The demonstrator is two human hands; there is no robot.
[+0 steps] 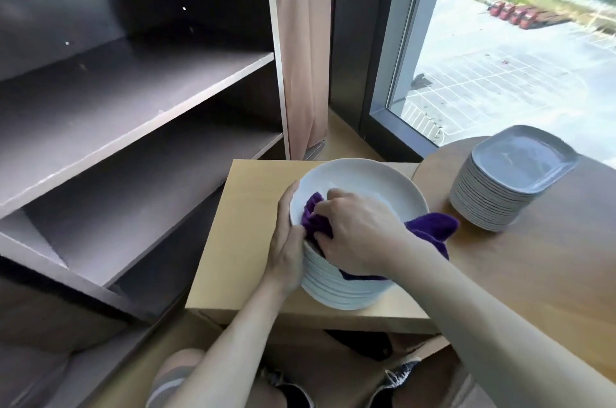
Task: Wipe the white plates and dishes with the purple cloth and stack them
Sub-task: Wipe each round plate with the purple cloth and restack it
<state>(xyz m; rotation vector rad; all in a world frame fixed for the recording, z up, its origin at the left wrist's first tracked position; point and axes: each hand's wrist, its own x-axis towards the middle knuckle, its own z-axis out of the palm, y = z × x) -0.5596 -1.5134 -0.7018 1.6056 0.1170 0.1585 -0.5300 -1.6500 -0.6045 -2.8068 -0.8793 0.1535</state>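
Both hands are busy on 1 dish. The right hand [356, 231] is clenched round a bunched purple cloth [430, 227] and presses it into the well of a deep white dish [360, 177], with the cloth's loose tail hanging over the right rim. The left hand [286, 241] clasps the dish's left rim, thumb on top and palm against the side.

That dish tops a stack of round dishes [343, 291] on the small square table [250, 224]. To the right, on a round table [533, 257], stands a second stack of oblong plates [493, 201], well apart from the hands.

The dish looks like glazed ceramic: stiff, smooth, likely slippery and breakable, and the pile beneath is probably heavy. The rim, taken on 2 opposite sides, seems the safest hold. The cloth is soft and light and will bunch wherever it is gripped.

Fingertips of both hands are hidden, the right under cloth, the left behind the rim. I cannot count the dishes, nor tell which are already wiped. At far left a dark shelf unit [133, 91] is blurred.
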